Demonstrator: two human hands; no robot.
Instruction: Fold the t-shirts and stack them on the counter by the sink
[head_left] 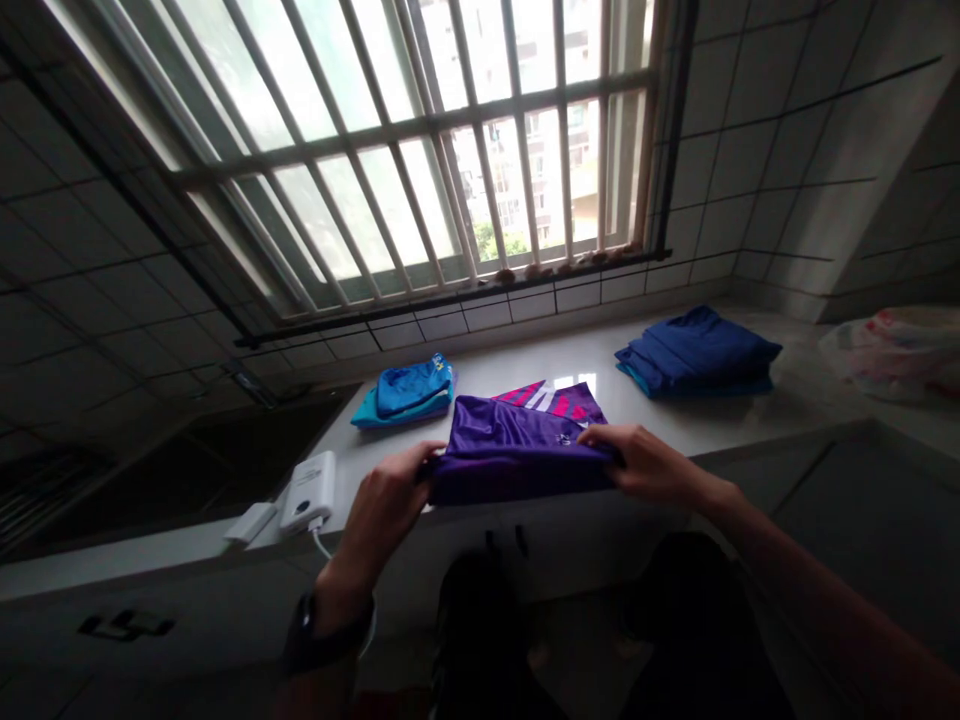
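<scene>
soft, light purple garment [517, 462] was held at the front edge of the surface [480, 365], pinched at both ends by the left grip [382, 500] and right grip [646, 465]; floppy, so best taken by its folded edges.

L hand [382, 515] + R hand [645, 465] gripping purple garment [517, 455].

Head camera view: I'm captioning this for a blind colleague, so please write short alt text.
The left hand and right hand grip the edges of a folded purple garment over a white counter. A folded blue stack and a navy stack lie beyond, beneath a barred window.
</scene>
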